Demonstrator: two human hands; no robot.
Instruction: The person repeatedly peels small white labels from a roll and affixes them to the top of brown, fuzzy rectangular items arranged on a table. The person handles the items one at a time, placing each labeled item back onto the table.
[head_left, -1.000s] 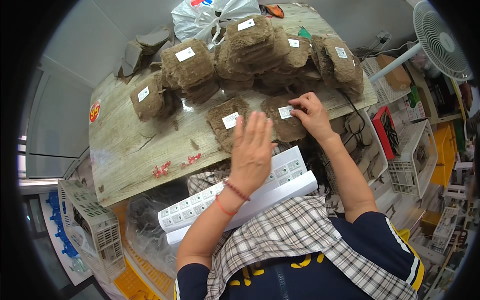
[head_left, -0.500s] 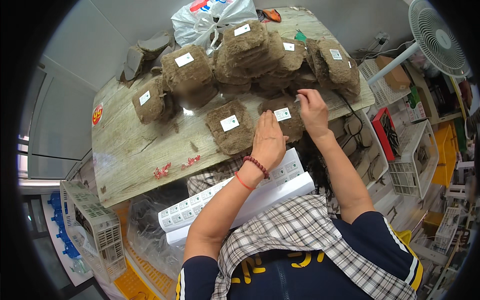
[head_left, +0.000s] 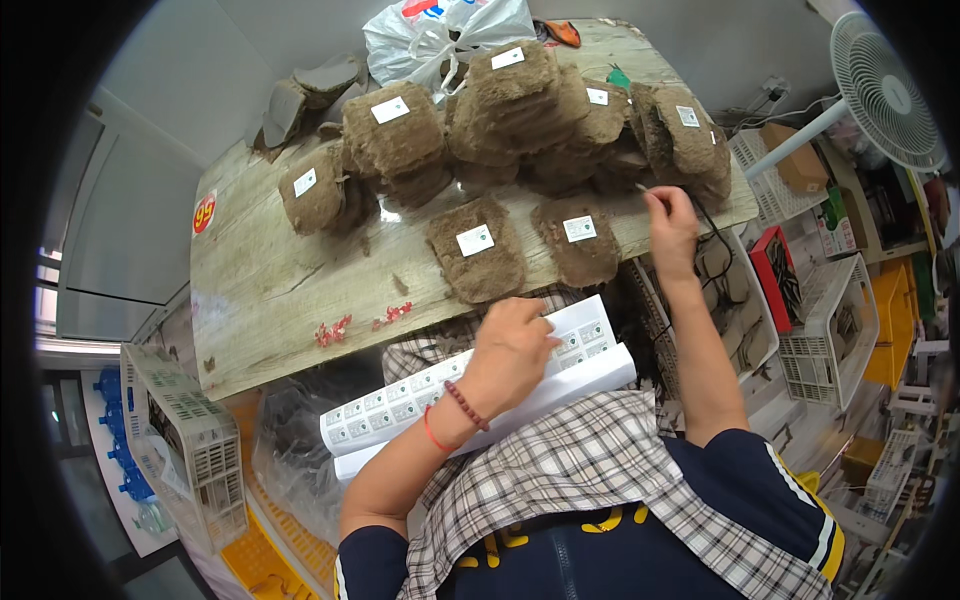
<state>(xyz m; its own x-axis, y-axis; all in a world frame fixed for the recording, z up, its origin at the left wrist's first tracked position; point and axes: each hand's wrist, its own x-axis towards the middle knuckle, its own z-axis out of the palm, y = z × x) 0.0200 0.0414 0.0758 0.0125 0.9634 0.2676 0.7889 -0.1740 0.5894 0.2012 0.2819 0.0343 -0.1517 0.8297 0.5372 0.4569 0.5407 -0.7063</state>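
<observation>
My left hand [head_left: 513,350] lies over a long white sheet of printed labels [head_left: 380,410] on my lap, its fingers loosely bent and apart. My right hand [head_left: 672,225], raised over the table's right edge, pinches a small greyish thing [head_left: 643,187] too small to name. Two brown, fuzzy, rounded pads lie side by side near the table's front edge. The left pad [head_left: 490,272] and the right pad [head_left: 580,262] each carry a white label, one label [head_left: 475,240] slightly tilted. Neither hand touches the pads.
Stacks of similar labelled pads [head_left: 395,145] fill the back of the table [head_left: 260,290]. Behind them sits a white plastic bag [head_left: 400,45]. A white fan [head_left: 885,95] stands at right, above crates [head_left: 825,330] and a red box [head_left: 775,275]. Another crate [head_left: 200,450] stands at lower left.
My left hand has left the right pad's label and come down onto the label sheet. My right hand has drawn away to the right, still pinching the small thing.
</observation>
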